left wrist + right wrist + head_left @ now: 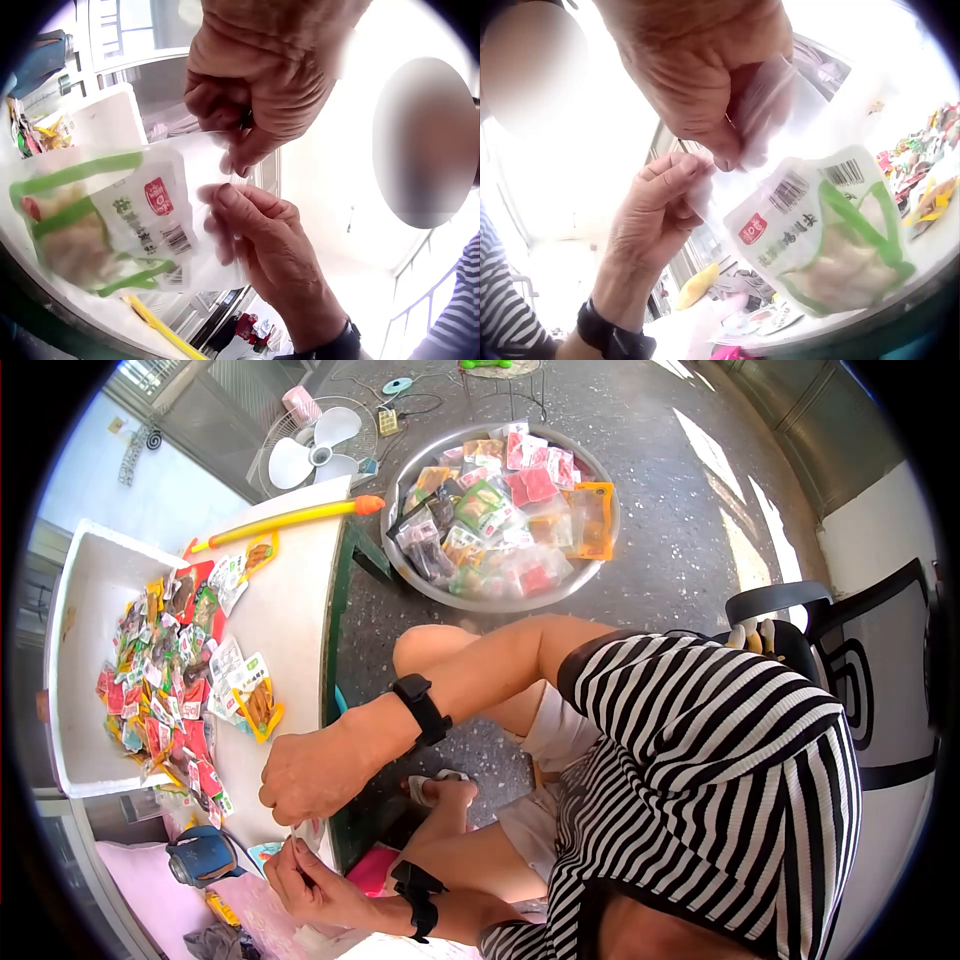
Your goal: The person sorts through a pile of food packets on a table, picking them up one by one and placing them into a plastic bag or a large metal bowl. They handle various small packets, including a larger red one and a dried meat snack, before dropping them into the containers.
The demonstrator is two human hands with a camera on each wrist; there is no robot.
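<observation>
Both hands meet over the table's near edge in the head view. My right hand (pixel 325 770) and my left hand (pixel 312 887) pinch the top edge of a clear plastic bag (pixel 761 120), fingertips close together. Inside the bag hang food pouches (pixel 836 274) with green stripes, a red logo, barcodes and pale contents. From the left wrist view the pouch front (pixel 146 221) faces the camera, below the left hand (pixel 262 82) and beside the right hand (pixel 266 236). In the head view the hands mostly hide the bag.
A white foam box (pixel 75 660) full of small snack packets stands on the table (pixel 290 650), with loose packets (pixel 255 700) beside it. A yellow stick (pixel 280 525) lies across the far end. On the floor are a metal basin (pixel 395 550) of packaged food and a fan (pixel 320 455).
</observation>
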